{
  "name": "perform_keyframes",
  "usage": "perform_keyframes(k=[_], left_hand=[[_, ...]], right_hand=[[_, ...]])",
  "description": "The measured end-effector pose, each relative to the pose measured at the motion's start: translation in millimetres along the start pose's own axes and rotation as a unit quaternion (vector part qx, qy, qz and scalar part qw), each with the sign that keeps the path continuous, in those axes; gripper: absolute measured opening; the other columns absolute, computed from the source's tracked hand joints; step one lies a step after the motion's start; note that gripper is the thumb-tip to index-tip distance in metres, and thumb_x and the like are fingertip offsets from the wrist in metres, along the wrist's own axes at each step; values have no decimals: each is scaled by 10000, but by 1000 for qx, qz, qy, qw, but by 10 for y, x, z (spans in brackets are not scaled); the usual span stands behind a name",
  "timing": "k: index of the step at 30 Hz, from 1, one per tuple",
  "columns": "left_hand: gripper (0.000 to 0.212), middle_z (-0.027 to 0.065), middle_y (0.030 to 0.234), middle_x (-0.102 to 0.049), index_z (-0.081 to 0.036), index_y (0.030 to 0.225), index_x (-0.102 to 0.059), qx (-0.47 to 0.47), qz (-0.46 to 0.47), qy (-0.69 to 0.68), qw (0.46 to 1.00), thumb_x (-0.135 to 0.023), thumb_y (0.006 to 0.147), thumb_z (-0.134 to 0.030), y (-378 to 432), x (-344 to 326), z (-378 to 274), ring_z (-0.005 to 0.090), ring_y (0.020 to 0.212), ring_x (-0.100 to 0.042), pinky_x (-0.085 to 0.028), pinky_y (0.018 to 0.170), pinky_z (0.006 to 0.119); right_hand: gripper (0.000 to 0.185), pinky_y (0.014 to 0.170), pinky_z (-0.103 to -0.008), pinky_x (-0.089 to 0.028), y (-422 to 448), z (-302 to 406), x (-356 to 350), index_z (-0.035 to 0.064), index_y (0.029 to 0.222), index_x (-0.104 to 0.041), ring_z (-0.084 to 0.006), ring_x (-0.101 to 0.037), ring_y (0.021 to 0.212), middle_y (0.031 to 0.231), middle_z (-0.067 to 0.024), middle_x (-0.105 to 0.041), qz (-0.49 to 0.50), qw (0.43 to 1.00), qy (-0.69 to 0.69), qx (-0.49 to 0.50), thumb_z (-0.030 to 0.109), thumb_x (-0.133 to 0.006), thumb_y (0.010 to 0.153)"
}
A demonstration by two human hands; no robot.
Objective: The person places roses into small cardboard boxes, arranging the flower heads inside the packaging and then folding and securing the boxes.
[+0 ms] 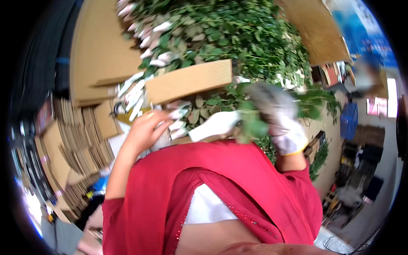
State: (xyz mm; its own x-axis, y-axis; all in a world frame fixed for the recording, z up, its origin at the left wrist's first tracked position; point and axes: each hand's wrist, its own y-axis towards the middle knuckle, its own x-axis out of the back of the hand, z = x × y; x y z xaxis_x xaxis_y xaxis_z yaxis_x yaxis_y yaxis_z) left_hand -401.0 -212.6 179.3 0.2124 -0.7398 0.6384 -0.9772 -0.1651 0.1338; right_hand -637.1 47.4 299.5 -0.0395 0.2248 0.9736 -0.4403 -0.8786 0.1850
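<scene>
My bare left hand point(149, 127) is at the near left of the work surface, its fingers bent beside several pale wrapped flower heads point(178, 124). Whether it holds anything is unclear. My right hand point(275, 110), in a whitish work glove with a yellow cuff edge, is blurred by motion. It is closed around a leafy flower stem point(253, 126), whose leaves show on both sides of the glove. Left of those leaves, a flower head in a white sleeve point(216, 126) points leftward. Just beyond my hands lies a corrugated cardboard piece point(191, 81) across leafy stems.
A large pile of leafy stems point(223, 35) with wrapped heads covers the far side. Cardboard sheets point(105, 47) stand at left, above stacked flattened cardboard point(79, 137). Another cardboard panel point(318, 32) is at far right. A blue crate point(349, 121) sits farther right.
</scene>
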Motion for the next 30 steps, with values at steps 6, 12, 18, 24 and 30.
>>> perform_keyframes(k=[6,12,18,24,30], left_hand=[[501,126,1326,-591,-107,1332,-598,11,-68,32,997,-727,848,-121,-80,-1143,850,362,1207,-556,-473,1022,428],[515,128,1325,-589,-125,1327,-588,54,-58,16,997,-757,840,-148,-47,-1182,850,360,1219,-534,-476,999,440],[469,212,1286,-620,-18,1321,-582,205,-158,-17,966,-714,908,-197,-275,-1122,671,355,1167,-602,-496,970,410],[495,232,860,-726,21,1236,-589,348,-61,-119,928,-595,985,-405,-155,-1323,616,417,868,-703,-548,768,474],[465,260,948,-712,-13,1272,-552,444,-117,-51,887,-565,997,-388,204,-1480,518,461,871,-681,-528,751,540]], right_hand=[[393,814,-428,-558,166,135,-357,94,1144,-666,-312,-687,954,1025,-134,-693,113,979,95,143,153,-769,769],[386,901,-439,-540,530,510,-1261,52,1084,-681,-379,-632,1102,1258,-190,-625,295,918,89,248,267,-756,773],[169,1007,-429,-517,509,11,-1146,29,846,-685,-382,-622,1203,1371,-216,-594,268,856,320,304,125,-779,744],[366,1111,-476,-418,258,48,-1936,74,1096,-700,-438,-482,1350,1505,-259,-453,283,901,224,243,307,-753,819],[426,1146,-514,-364,-25,-107,-2472,106,1171,-685,-452,-391,1417,1558,-261,-377,304,905,199,221,382,-732,850]])
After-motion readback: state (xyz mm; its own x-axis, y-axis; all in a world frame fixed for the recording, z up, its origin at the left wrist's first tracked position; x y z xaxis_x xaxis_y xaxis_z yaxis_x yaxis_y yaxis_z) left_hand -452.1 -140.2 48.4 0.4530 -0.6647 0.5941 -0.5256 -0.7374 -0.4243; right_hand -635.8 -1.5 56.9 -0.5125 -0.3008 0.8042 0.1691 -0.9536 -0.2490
